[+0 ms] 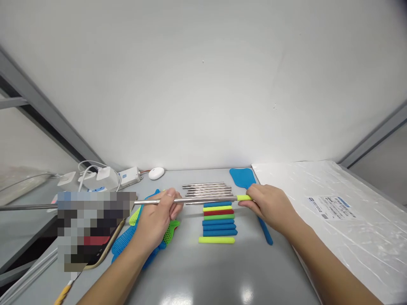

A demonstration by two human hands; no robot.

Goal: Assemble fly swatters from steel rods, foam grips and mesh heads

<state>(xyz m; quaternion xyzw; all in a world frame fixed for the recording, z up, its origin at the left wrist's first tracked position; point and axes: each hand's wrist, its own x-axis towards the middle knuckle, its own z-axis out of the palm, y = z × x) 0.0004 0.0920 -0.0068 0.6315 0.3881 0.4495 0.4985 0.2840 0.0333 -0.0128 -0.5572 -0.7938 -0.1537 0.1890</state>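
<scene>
A long, thin telescopic metal rod (206, 199) runs level across the view, its thinner end leaving at the left edge. My left hand (159, 218) is closed round its middle. On the rod's right end sits a yellow handle sleeve (243, 198), gripped by my right hand (267, 207), whose fingers cover part of it. Below the rod lies a column of coloured sleeves (218, 227) in blue, yellow, red and green. Several collapsed metal rods (208, 188) lie behind it. A blue fly swatter head (242, 177) with a blue handle lies partly under my right hand.
Blue and green mesh swatter heads (125, 240) are piled under my left forearm. A phone (108, 250), partly blurred out, lies at the left. Behind it are white plugs and a power strip (129, 176) and a white oval case (156, 173). A plastic-wrapped white board (343, 237) covers the right side.
</scene>
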